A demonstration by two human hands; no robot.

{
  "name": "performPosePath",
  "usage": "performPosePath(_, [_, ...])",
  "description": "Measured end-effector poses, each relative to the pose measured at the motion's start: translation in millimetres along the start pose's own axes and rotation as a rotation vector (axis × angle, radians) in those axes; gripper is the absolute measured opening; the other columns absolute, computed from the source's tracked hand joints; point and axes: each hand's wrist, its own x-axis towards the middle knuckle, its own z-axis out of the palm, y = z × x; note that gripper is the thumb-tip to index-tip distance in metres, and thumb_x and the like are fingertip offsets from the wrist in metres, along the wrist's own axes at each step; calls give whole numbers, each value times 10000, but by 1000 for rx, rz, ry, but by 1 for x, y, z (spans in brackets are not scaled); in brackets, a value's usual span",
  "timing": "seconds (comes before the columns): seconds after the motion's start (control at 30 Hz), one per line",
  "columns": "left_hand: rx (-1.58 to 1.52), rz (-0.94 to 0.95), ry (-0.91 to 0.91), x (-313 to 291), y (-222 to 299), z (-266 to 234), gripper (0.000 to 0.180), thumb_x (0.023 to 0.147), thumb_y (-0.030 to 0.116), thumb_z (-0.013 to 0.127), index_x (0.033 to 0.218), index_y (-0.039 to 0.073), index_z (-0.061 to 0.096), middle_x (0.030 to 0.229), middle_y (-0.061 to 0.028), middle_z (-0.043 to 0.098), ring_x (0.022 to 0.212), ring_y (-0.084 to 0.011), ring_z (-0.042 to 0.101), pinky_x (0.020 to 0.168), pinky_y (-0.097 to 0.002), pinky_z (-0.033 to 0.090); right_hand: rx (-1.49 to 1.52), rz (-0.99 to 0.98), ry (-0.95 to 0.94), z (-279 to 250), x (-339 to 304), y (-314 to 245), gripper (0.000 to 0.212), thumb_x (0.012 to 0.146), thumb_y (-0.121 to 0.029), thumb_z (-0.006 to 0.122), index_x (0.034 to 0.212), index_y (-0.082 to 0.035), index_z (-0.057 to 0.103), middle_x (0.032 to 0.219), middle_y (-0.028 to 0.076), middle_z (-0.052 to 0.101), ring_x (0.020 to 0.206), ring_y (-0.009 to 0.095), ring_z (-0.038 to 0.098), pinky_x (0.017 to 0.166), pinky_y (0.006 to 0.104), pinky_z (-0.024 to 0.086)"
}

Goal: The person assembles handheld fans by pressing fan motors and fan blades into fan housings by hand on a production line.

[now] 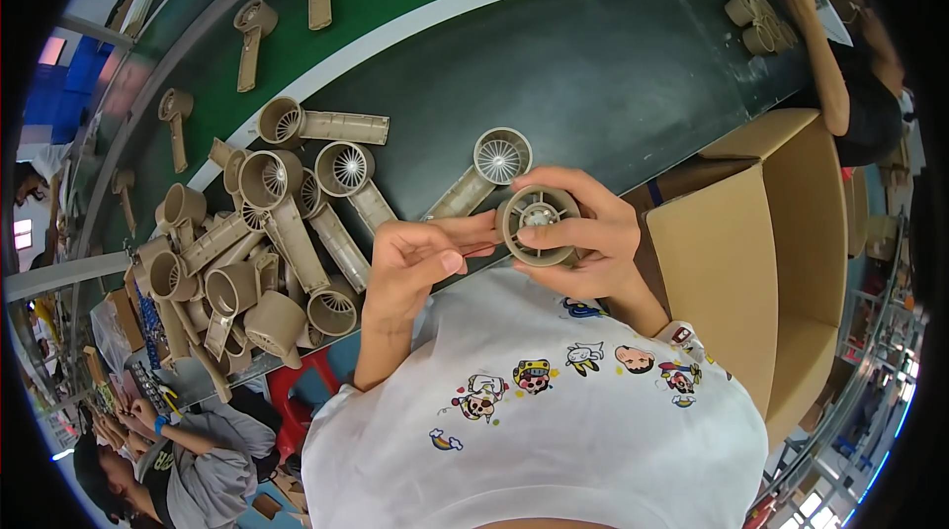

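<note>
Housing (537,214) of beige plastic, round and spoked about a central hub, sits in the right hand (598,237) over the near edge of the black worktable (613,64). Its open face points up toward the camera, its axis roughly along the line of sight; whether a handle runs beneath, I cannot tell. The right thumb lies across the spokes while the fingers curl around the outer wall. The left hand (410,267) has its fingers together, stretched to just beside the left rim, thumb apart. Beyond, a handled shell (482,173) lies with its handle slanting to the lower left. Similar shells (230,290) heap at the left. At the right, an open cardboard box (820,262) shows its brown inner walls; a flap (712,272) covers its bottom from view.
</note>
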Motion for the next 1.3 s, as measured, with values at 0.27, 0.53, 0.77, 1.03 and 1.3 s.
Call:
performPosePath(0.27, [1, -94, 24, 6, 1, 9, 87, 809, -23, 606, 778, -100, 634, 1201, -318, 562, 1076, -369, 615, 935, -426, 513, 101, 10, 74, -7, -3, -3, 329, 536, 0, 826, 840, -35, 706, 1131, 256, 592, 879, 290, 664, 732, 309, 546])
performPosePath(0.53, [-110, -82, 6, 13, -3, 14, 59, 776, -32, 590, 740, -76, 605, 1193, -303, 576, 1048, -361, 629, 912, -420, 517, -281, -162, 47, -8, -4, -10, 404, 564, -65, 813, 935, -26, 658, 1084, 330, 565, 867, 353, 655, 706, 386, 567])
performPosePath(0.77, [1448, 389, 428, 33, -35, 22, 63, 702, 14, 641, 740, -2, 593, 870, -122, 654, 676, -265, 594, 604, -370, 481, -546, -199, -82, -4, -2, 7, 337, 567, 40, 753, 885, 10, 646, 1051, 269, 591, 873, 396, 638, 746, 430, 564])
performPosePath(1.03, [1653, 367, 379, 31, -37, -3, 453, 629, 144, 806, 1019, 16, 615, 939, -139, 657, 880, -321, 609, 786, -402, 469, -659, -171, -124, -21, 24, 19, 345, 522, 27, 754, 844, 22, 630, 1075, 224, 596, 922, 386, 630, 758, 408, 555])
performPosePath(1.3, [1547, 367, 281, 35, -41, -8, 390, 658, 45, 749, 1026, 30, 623, 936, -112, 659, 863, -302, 611, 786, -400, 460, -579, -135, -265, -15, 28, 17, 276, 550, 41, 704, 797, 40, 581, 1104, 163, 544, 941, 330, 603, 712, 372, 528])
